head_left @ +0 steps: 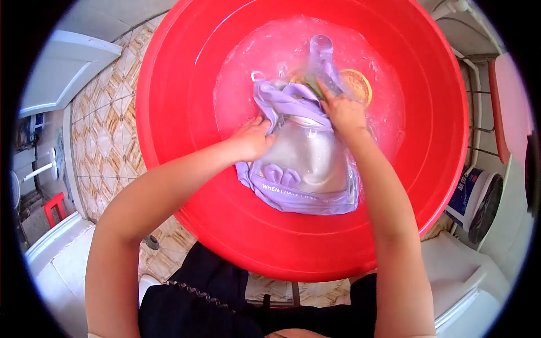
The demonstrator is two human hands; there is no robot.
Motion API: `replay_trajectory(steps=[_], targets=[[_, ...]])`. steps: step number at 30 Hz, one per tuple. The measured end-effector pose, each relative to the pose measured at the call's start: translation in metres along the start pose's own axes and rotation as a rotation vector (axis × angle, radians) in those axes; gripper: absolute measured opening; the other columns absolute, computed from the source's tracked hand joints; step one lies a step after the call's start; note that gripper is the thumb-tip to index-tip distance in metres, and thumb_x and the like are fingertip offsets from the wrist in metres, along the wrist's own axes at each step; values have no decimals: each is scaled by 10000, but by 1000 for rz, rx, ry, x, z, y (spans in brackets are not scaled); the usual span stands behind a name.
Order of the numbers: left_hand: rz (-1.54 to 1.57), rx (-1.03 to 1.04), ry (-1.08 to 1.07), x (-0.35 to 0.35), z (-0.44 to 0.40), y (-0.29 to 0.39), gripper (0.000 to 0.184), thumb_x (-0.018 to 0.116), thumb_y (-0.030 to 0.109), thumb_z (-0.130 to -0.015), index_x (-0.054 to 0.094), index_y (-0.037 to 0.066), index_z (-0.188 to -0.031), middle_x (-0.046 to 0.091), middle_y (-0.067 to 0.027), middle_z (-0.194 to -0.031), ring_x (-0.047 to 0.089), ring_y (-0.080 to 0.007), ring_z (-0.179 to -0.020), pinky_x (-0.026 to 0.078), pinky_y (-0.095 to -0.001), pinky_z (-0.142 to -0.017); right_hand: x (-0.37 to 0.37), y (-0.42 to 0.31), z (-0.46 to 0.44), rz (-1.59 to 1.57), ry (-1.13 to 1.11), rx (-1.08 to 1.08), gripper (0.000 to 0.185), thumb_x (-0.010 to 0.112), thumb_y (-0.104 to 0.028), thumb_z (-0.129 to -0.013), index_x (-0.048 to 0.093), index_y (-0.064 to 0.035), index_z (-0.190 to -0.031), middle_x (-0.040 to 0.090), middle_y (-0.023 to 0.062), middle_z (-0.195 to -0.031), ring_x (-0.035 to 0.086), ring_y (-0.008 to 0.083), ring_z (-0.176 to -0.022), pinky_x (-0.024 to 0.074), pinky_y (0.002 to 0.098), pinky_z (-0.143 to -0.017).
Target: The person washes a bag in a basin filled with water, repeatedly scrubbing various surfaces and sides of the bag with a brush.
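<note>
A wet bag (310, 155) with purple trim and a clear, see-through panel lies in shallow, bubbly water inside a large red basin (180, 129). White lettering runs along its lower purple band. My left hand (256, 139) is closed on the bag's left edge, near its purple top. At the upper right of the bag, my right hand (344, 114) has its fingers closed on the purple fabric by a broad strap (322, 52), which is slightly blurred. Just beyond this hand, a round yellow object (357, 87) sits in the water; its kind is unclear.
Patterned tiles (98, 135) cover the floor around the basin. A blue and white bucket (472, 194) stands at the right, below a pink panel with a red edge (501, 112). A white door (70, 67) is at the upper left, and a red stool-like piece (55, 208) lies lower left.
</note>
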State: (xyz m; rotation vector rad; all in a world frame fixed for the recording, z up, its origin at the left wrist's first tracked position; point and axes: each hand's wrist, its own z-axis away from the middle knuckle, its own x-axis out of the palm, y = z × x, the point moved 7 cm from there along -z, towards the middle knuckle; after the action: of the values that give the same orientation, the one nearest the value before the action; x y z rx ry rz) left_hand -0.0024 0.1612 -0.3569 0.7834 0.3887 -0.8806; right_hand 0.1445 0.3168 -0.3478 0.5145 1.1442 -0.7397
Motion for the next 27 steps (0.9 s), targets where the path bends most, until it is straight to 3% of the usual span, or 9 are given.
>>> replay_trajectory(steps=[5,8,10,11,14,17,23,25,27], targets=[[-207,-98,-129,-12,24,26,668,502,318,-865,225,45,-1408,267,-255,-1416,271,-355,-1321,233,-450,-1080,-1,92,10,69,111,245,557,420,-445,-909,192,-384,-1413,635,185,-902,637,351,-824,507,456,-716],[-440,-82,300,-24,28,35,687,532,322,-844,230,98,-1419,278,-232,-1418,311,-357,-1297,247,-482,-1067,-6,123,12,-74,103,437,556,413,-456,-908,213,-351,-1417,635,198,-913,633,355,-833,499,447,-734],[-165,425,397,-25,41,77,734,552,387,-842,190,172,-1443,175,-216,-1467,218,-368,-1341,226,-547,-1053,-36,101,18,-179,158,437,547,395,-474,-908,227,-347,-1414,638,206,-926,625,389,-782,495,451,-712],[-159,428,397,-22,45,81,734,552,387,-842,190,172,-1443,175,-216,-1467,218,-368,-1341,226,-547,-1053,-50,80,23,-174,156,439,547,395,-474,-908,227,-347,-1414,638,206,-926,625,389,-782,495,451,-712],[-499,349,-268,28,43,80,867,569,516,-814,62,246,-1463,-53,-177,-1507,-63,-371,-1385,154,-648,-1017,-64,7,18,-147,151,54,541,407,-464,-910,234,-358,-1412,642,190,-900,636,363,-762,506,442,-683],[-592,332,-441,45,49,66,909,579,550,-788,47,250,-1462,-62,-160,-1511,-89,-372,-1382,138,-654,-1017,-44,-22,3,137,55,-228,538,432,-446,-907,246,-369,-1406,646,172,-871,647,328,-745,518,415,-652],[-617,348,-427,42,30,57,916,574,578,-775,44,278,-1460,-92,-130,-1514,-120,-354,-1382,115,-646,-1029,-23,43,-40,0,147,299,534,432,-448,-907,261,-350,-1403,645,183,-828,645,342,-738,514,433,-621],[-620,348,-443,45,27,54,913,574,577,-776,44,284,-1460,-95,-130,-1514,-120,-350,-1383,107,-645,-1032,-41,15,-19,-11,192,306,514,437,-459,-901,311,-347,-1386,647,168,-866,652,327,-719,520,417,-606],[-603,354,-456,46,28,52,901,572,567,-782,46,290,-1459,-98,-120,-1515,-120,-340,-1385,89,-641,-1037,-45,-39,1,8,159,-40,521,443,-441,-904,289,-360,-1394,641,172,-851,650,330,-706,518,423,-594]])
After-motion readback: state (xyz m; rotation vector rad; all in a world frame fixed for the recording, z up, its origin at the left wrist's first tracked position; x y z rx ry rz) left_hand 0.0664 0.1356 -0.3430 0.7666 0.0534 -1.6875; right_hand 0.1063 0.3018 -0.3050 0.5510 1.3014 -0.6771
